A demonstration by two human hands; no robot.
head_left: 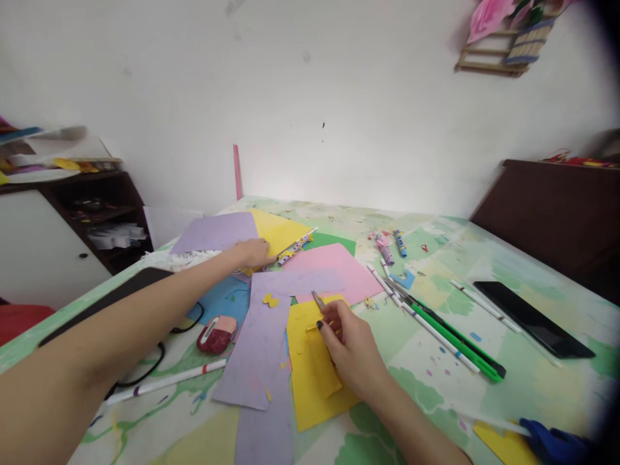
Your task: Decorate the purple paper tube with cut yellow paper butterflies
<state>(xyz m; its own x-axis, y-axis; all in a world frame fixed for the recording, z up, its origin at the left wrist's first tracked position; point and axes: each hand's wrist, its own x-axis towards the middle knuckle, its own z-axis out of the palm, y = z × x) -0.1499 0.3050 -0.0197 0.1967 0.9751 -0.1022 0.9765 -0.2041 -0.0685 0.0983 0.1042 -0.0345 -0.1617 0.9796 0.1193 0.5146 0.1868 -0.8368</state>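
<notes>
My left hand reaches across to the yellow sheet at the back. Its fingers are stretched forward and down, close to a patterned paper roll, with nothing visible in them. Closed in front of me, my right hand grips what look like small scissors; their pointed metal tip sticks out and the handles are hidden. Under that hand are a folded yellow paper strip and a larger yellow sheet. Purple paper lies to the left, with a small yellow cutout on it.
Pink paper lies behind the right hand. To the right are a green cutter, white sticks, a black phone and a blue-handled tool. A red case and black cable lie left. Small paper rolls stand behind.
</notes>
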